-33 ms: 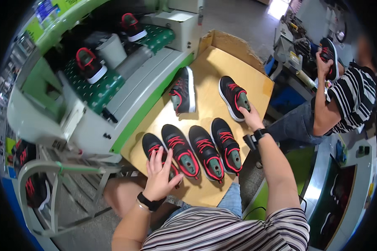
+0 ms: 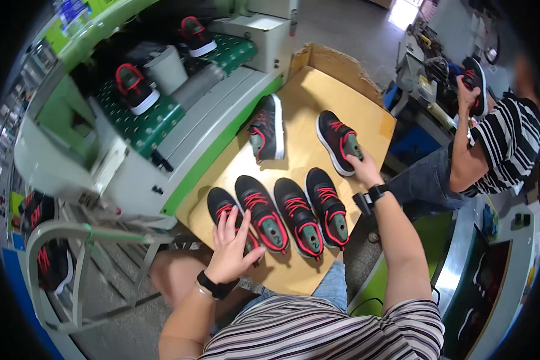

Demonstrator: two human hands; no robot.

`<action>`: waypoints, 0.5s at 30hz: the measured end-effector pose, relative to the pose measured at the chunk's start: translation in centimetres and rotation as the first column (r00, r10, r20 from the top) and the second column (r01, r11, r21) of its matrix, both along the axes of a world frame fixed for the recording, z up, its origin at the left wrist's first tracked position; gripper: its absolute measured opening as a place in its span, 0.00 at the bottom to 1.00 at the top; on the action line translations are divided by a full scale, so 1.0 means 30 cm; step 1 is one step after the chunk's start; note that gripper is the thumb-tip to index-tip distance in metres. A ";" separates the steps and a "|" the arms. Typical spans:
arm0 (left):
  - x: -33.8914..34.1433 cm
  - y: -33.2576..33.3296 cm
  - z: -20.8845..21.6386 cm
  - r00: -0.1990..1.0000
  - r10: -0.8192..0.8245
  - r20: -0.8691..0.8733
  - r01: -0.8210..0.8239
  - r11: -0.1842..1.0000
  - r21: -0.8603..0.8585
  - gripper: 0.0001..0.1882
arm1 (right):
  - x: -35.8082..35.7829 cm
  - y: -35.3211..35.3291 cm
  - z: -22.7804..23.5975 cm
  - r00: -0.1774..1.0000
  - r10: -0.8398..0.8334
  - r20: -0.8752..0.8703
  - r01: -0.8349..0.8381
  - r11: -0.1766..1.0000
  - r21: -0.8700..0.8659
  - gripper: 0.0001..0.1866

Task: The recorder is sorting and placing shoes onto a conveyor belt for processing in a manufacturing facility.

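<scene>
Several black sneakers with red laces and red collar trim stand in a row on the near part of the wooden tabletop (image 2: 306, 78), heels toward me. My left hand (image 2: 231, 246) lies over the leftmost sneaker (image 2: 220, 198) with fingers outstretched, hiding much of its middle. Beyond the row, my right hand (image 2: 366, 168) grips the heel of another sneaker (image 2: 335, 135), thumb at its collar. That sneaker points away from me, its white sole edge showing on the left. A further sneaker (image 2: 267, 129) lies on its side at the far left, white sole facing right.
A machine (image 2: 222, 99) with green dotted pads borders the table's left; two sneakers (image 2: 137, 90) stand on the pads. Cardboard (image 2: 336, 60) edges the table's far end. At right, a person (image 2: 492, 126) holds a sneaker. A metal rack (image 2: 81, 282) with dark shoes stands at lower left.
The whole view has shifted slightly, so the scene sits a little farther right. Both hands keep their places against the sneakers.
</scene>
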State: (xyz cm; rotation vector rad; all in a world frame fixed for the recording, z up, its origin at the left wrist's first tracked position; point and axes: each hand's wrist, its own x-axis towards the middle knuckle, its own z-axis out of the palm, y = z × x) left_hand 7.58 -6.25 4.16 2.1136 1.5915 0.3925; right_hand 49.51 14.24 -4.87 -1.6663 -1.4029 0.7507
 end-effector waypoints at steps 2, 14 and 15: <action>-0.029 0.008 0.012 0.998 -0.013 0.066 0.022 0.991 -0.132 0.53 | -0.016 -0.027 0.109 0.969 -0.010 -0.245 -0.027 0.989 -0.146 0.27; 0.052 0.202 0.298 -0.202 0.211 0.956 0.341 0.931 -0.133 0.51 | -0.533 -0.402 0.770 0.491 0.775 -0.398 -0.703 0.622 0.344 0.32; 0.038 0.202 0.264 -0.242 0.257 0.936 0.312 0.933 -0.176 0.50 | -0.497 -0.384 0.750 0.577 0.718 -0.389 -0.677 0.687 0.263 0.32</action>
